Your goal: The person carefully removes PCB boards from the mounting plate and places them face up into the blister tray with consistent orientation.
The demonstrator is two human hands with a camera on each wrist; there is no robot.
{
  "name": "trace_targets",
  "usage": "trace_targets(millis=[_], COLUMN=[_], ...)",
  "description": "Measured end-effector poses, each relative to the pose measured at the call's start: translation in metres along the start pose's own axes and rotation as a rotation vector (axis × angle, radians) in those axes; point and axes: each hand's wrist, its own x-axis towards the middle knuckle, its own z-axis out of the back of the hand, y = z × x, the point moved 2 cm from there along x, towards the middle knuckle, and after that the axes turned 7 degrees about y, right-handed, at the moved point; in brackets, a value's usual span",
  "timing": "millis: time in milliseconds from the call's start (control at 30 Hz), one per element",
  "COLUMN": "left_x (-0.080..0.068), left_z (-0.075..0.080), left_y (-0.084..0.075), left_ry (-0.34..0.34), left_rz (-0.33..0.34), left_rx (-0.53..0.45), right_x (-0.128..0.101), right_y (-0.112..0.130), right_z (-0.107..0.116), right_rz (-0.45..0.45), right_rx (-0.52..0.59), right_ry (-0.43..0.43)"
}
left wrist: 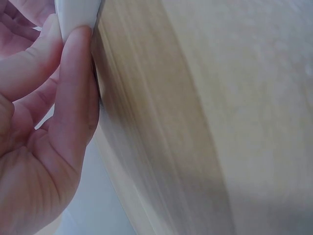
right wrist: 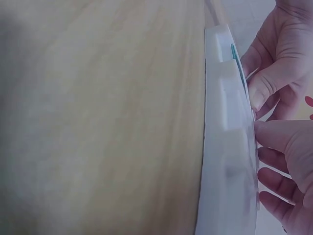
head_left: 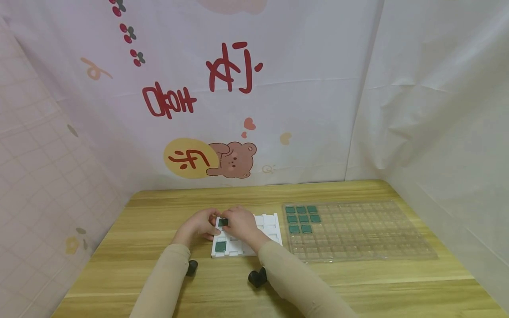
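My left hand (head_left: 201, 223) pinches the left edge of a white pocketed tray (head_left: 272, 221), thumb on top and a finger beneath, as the left wrist view shows the hand (left wrist: 46, 117). Over the tray's far left pocket, my right hand (head_left: 240, 223) pinches a small dark green square chip (head_left: 223, 222), its fingers covering part of it. Another green chip (head_left: 220, 246) lies flat in the near left pocket. In the right wrist view, my right hand (right wrist: 293, 161) is low over the tray (right wrist: 227, 112), close beside the left hand (right wrist: 281, 63).
Right of the white tray lies a large clear plastic tray (head_left: 370, 229) with many compartments; several green chips (head_left: 303, 218) fill its left end. Both stand on a wood-grain table (head_left: 222, 287). Printed white cloth (head_left: 302, 110) hangs behind and at the sides.
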Motion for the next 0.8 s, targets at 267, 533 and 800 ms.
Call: trace_targets(millis=[267,533,800], left_x=[0.000,0.000,0.002], left_z=[0.000,0.000,0.001], left_y=[0.000,0.000,0.001], left_ry=[0.002,0.012,0.006], left_rz=[-0.013,-0.018,-0.010], left_rx=[-0.014,-0.019,-0.009], right_x=[0.005,0.009,0.011], right_y=[0.003,0.005,0.005], right_z=[0.002,0.001,0.001], right_rz=[-0.042,-0.050,-0.049], right_rx=[-0.010,-0.024,-0.038], right_ry=[0.046,0.083,0.072])
